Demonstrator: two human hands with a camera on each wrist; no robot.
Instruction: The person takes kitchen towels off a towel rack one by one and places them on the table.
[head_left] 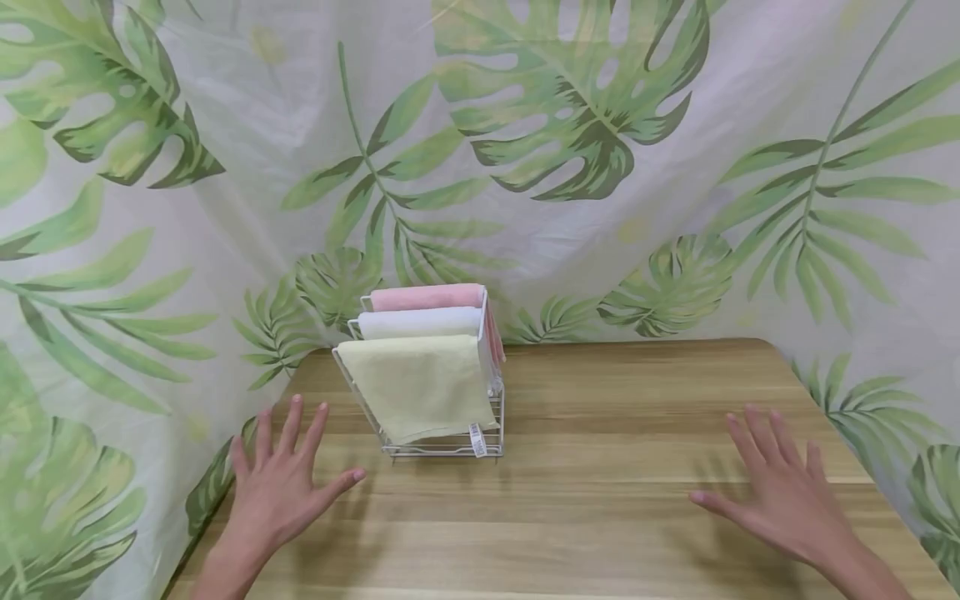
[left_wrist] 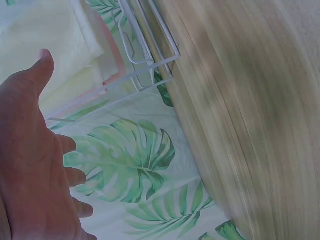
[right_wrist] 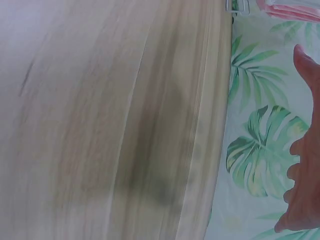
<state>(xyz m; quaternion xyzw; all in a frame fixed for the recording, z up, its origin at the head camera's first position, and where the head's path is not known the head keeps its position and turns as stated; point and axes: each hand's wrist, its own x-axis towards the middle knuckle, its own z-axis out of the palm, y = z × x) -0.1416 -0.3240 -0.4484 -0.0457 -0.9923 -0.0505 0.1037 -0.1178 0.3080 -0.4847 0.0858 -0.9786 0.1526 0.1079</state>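
Note:
A white wire rack (head_left: 442,452) stands on the table, left of its middle. Over its bars hang three folded cloths: a pale yellow towel (head_left: 416,383) in front, a white towel (head_left: 420,322) behind it and a pink towel (head_left: 427,297) at the back. A small printed tag (head_left: 477,440) dangles by the yellow one's lower corner. My left hand (head_left: 281,492), fingers spread and holding nothing, hovers to the left of the rack, apart from it. Far to the right, my right hand (head_left: 783,492) is also spread above the wood, with nothing in it.
The wood-grain table (head_left: 600,467) has rounded far corners. A leaf-printed sheet (head_left: 570,233) hangs behind it and down both sides, close to the table's back edge. Both hands cast shadows on the tabletop.

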